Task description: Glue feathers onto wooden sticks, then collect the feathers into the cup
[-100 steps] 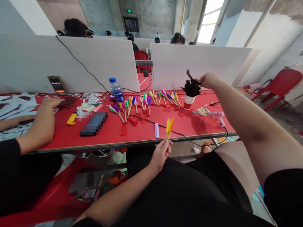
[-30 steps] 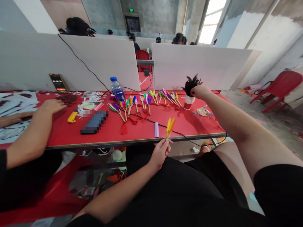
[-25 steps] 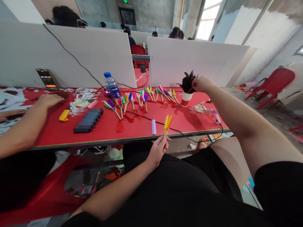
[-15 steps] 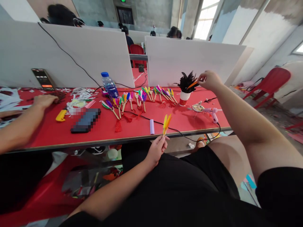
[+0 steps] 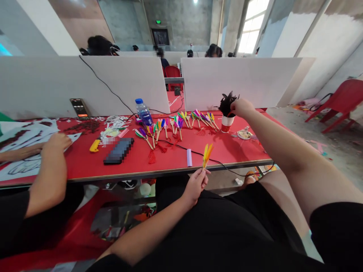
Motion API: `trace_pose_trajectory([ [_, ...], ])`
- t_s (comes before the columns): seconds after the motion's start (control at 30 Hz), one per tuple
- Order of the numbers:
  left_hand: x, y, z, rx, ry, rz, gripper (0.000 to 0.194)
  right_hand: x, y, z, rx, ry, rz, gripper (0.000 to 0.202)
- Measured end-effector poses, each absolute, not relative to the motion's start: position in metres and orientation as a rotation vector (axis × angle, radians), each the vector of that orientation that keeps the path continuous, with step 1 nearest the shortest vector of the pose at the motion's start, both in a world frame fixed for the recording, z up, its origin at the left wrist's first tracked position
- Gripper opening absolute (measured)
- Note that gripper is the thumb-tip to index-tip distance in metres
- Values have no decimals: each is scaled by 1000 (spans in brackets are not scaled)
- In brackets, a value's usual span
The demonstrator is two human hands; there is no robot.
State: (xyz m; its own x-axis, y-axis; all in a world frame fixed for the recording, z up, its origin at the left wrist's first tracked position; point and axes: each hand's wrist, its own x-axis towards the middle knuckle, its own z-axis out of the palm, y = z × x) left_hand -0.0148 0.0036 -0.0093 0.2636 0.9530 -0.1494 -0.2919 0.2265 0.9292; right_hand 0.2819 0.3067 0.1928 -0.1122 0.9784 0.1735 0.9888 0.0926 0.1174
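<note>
Low in front of me, my left hand (image 5: 197,185) pinches the base of a small bunch of yellow and orange feathers (image 5: 207,155), held upright near the table's front edge. My right hand (image 5: 242,108) reaches to a red-and-white paper cup (image 5: 227,124) filled with black feathers (image 5: 227,102). Its fingers are closed at the cup's rim, with a sliver of an orange feather (image 5: 231,113) at the fingertips; most of that feather is hidden. Several colourful feather pieces with wooden sticks (image 5: 166,128), some with red tassels (image 5: 152,156), lie in a row on the table.
The red table (image 5: 170,160) carries a lilac block (image 5: 189,157), a phone (image 5: 118,151), a blue-capped bottle (image 5: 144,113), a yellow-handled cutter (image 5: 95,146) and a small dish (image 5: 244,133). A black cable (image 5: 221,163) crosses it. A co-worker's arm (image 5: 53,170) is at left.
My right hand has lowered toward the cup with the orange feather, which is now mostly out of sight. My left hand keeps its hold. The view has tilted up, and the co-worker's arm has shifted.
</note>
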Motion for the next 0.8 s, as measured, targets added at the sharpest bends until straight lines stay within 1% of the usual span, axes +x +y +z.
trace_pose_trajectory([
  [0.17,-17,5,-15,941,872,1050,63,266,302,186,-2095,-2279,-197,26],
  [0.33,-18,7,-18,928,863,1063,64,276,301,203,-2102,-2114,7,28],
  [0.53,-15,6,-16,941,861,1060,63,288,299,217,-2019,-2014,129,13],
  [0.67,-16,5,-15,951,868,1052,64,293,291,215,-1859,-1893,310,23],
  [0.8,-16,5,-16,949,874,1052,65,297,282,215,-1780,-1793,387,29],
])
